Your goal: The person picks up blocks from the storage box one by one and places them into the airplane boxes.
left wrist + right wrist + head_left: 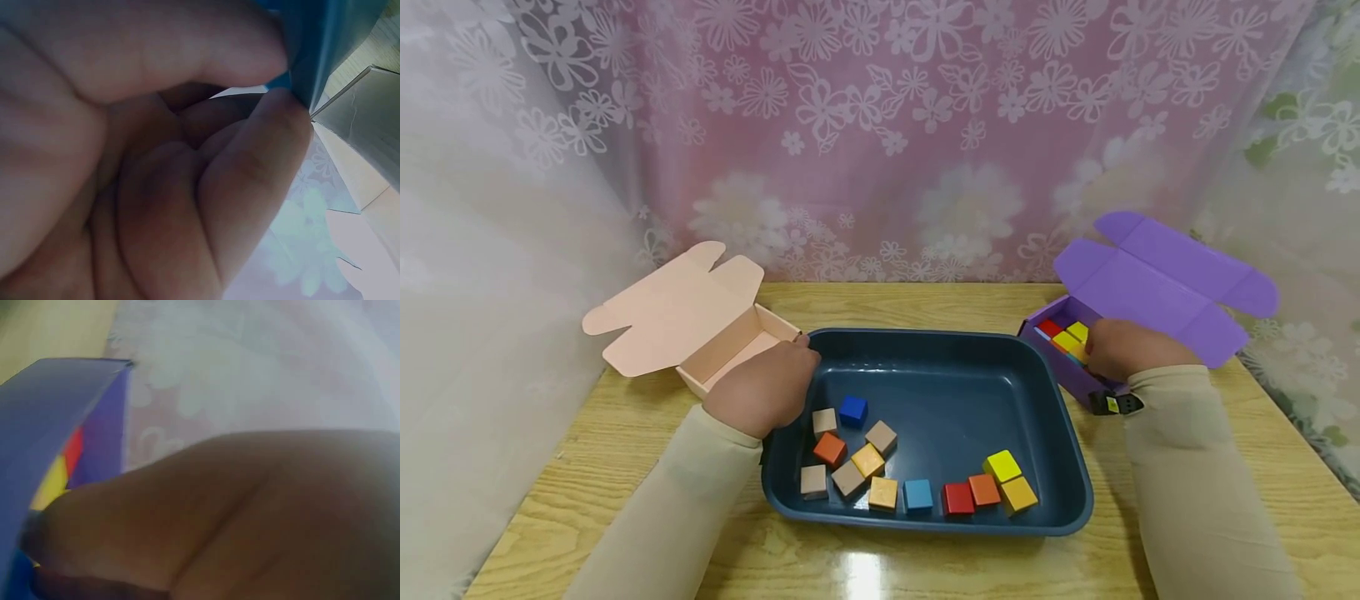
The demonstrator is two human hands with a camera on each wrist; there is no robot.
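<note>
With the left hand (766, 385) and right hand (1131, 350) curled, holds unclear, a careless knock could tip the purple box (1067, 372) near the table's (880, 307) right edge.

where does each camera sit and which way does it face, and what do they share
Head: worn on the head, facing forward and down at the tray, peach box and purple box; left hand, right hand and both sleeves show.
Left wrist: on that wrist, facing past its fingers to the tray's edge; only the left hand shows.
Right wrist: on that wrist, facing the purple box and cloth; only the right hand shows.
Shared: head and right wrist both show the purple box.
</note>
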